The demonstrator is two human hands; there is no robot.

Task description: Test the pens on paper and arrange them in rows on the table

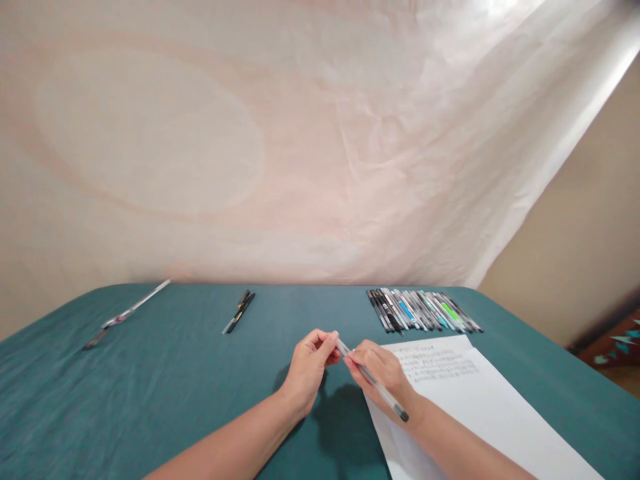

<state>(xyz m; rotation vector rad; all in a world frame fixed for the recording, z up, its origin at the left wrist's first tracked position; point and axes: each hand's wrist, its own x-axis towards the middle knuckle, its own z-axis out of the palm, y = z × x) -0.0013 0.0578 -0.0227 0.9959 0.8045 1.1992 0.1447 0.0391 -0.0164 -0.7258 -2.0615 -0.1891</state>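
Observation:
Between my two hands is a slim pen [385, 393] with a pale, see-through barrel and a dark end that points down to the right. My left hand [311, 367] pinches its upper-left end between thumb and fingers. Wrapped round the barrel close by, my right hand [383, 373] grips the same pen. Whether a cap sits between the hands is too small to make out. Below my right hand and forearm lie white paper sheets [480, 413] with rows of dark handwriting near the top.
Several pens [420, 310] lie side by side in a row at the back right. A couple of dark pens [240, 312] rest left of centre. A long, thin clear wrapper-like strip [133, 310] lies far left on the green tablecloth [165, 373]. Behind hangs a pale sheet [310, 147].

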